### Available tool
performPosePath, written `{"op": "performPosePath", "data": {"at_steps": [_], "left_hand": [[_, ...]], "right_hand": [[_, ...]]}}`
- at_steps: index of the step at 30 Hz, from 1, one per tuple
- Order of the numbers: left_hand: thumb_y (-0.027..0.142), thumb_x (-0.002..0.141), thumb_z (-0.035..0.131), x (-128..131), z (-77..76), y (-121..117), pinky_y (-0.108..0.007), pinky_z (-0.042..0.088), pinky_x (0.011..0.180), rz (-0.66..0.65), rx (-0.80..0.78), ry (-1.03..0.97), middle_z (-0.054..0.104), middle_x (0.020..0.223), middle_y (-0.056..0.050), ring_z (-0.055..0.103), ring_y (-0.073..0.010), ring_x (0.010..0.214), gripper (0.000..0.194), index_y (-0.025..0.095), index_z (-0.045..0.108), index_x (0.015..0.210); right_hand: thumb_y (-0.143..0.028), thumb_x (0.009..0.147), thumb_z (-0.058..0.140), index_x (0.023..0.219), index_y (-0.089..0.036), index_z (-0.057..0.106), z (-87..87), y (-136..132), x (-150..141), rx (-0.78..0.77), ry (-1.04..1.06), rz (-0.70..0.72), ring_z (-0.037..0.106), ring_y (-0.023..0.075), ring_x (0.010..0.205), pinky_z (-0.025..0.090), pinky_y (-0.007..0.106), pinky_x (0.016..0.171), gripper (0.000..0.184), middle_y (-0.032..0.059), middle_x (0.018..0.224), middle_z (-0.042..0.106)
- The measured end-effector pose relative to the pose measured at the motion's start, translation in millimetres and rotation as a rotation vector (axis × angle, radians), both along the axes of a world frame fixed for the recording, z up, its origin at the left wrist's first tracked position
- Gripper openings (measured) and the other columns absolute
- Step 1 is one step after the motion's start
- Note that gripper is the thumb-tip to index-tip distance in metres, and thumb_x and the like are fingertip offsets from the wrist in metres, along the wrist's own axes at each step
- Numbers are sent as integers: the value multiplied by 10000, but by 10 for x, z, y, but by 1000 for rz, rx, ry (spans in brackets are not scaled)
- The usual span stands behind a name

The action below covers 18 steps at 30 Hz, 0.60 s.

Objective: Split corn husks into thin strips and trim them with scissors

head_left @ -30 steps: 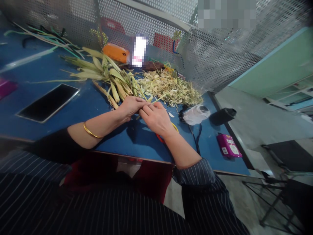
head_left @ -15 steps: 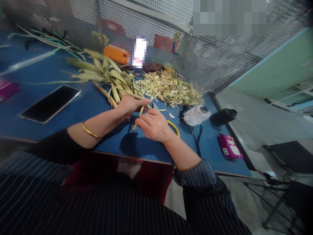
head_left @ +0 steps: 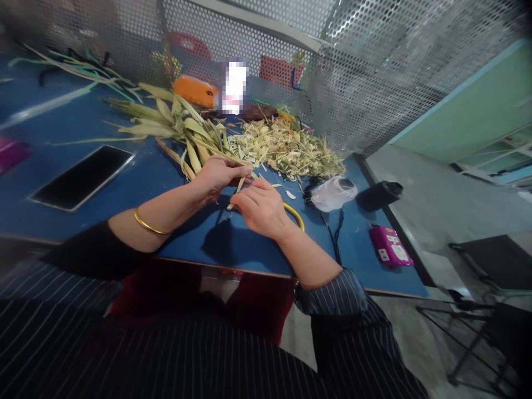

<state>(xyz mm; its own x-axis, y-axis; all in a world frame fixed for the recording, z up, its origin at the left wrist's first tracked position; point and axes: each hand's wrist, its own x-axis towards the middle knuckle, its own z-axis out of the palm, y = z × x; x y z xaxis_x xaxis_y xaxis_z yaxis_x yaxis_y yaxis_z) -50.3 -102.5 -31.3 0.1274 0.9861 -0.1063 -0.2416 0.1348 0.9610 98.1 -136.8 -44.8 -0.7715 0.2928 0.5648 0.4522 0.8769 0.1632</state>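
Observation:
My left hand and my right hand meet over the blue table, both pinched on a thin pale-green leaf strip that runs between them. The strip's lower end pokes out below my right fingers. A pile of long green leaves lies just beyond my left hand. A heap of chopped leaf scraps sits beyond my right hand. A yellow-handled tool lies under my right wrist, mostly hidden.
A dark phone lies flat at the left. A clear plastic cup on its side, a black cylinder and a pink device are at the right. An orange case stands by the perforated metal screen.
My right hand drew back toward me, pulling the strip away from my left hand, then shifted slightly up again. The yellow tool handle came into view.

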Motion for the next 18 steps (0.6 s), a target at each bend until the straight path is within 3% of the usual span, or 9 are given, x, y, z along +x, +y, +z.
{"op": "performPosePath", "data": {"at_steps": [5, 7, 9, 12, 15, 17, 18], "left_hand": [[196, 623, 803, 5, -18, -2, -225, 522, 633, 6, -7, 27, 686, 666, -32, 630, -112, 602, 232, 87, 720, 811], [188, 641, 785, -13, -2, 13, -222, 519, 614, -20, -2, 18, 682, 657, -27, 625, -110, 591, 237, 95, 721, 849], [178, 669, 755, -25, 36, 16, -231, 523, 604, -65, -8, 27, 679, 653, -28, 632, -118, 592, 230, 105, 719, 884], [183, 705, 714, -20, 97, -5, -260, 537, 612, -136, -48, 59, 675, 661, -52, 657, -145, 611, 181, 107, 711, 869], [240, 721, 715, 0, 102, -29, -278, 540, 615, -170, -45, 69, 671, 677, -77, 655, -156, 605, 166, 109, 706, 823], [303, 729, 722, 9, 76, -40, -283, 532, 597, -178, -28, 79, 662, 667, -81, 640, -155, 584, 197, 118, 702, 792], [337, 728, 726, 12, 60, -47, -279, 522, 576, -183, -19, 98, 652, 649, -79, 625, -150, 563, 220, 122, 696, 759]], "right_hand": [[-160, 945, 353, 879, -185, 605, 27, -41, -36, -101, -41, 67, 534, 149, 706, 380, 329, 820, 262, 30, 771, 663], [-264, 952, 416, 928, -190, 612, 69, -56, -2, -219, 136, 27, 569, 153, 749, 396, 335, 834, 211, 35, 802, 677], [-376, 956, 421, 941, -205, 612, 111, -32, 65, -359, 472, -137, 578, 154, 745, 419, 333, 807, 256, 29, 786, 666], [-515, 926, 427, 814, -216, 607, 132, 104, 176, -643, 975, -434, 525, 132, 630, 433, 292, 663, 367, 3, 671, 583], [-608, 774, 613, 717, -190, 599, 86, 261, 217, -1140, 1108, -412, 474, 94, 532, 410, 253, 548, 422, -16, 620, 541], [-587, 706, 692, 723, -183, 603, 45, 305, 194, -1298, 1149, -335, 458, 77, 508, 399, 242, 523, 413, -29, 621, 533], [-563, 697, 709, 728, -184, 605, 30, 305, 174, -1305, 1167, -306, 456, 73, 506, 396, 238, 520, 394, -34, 623, 532]]}}
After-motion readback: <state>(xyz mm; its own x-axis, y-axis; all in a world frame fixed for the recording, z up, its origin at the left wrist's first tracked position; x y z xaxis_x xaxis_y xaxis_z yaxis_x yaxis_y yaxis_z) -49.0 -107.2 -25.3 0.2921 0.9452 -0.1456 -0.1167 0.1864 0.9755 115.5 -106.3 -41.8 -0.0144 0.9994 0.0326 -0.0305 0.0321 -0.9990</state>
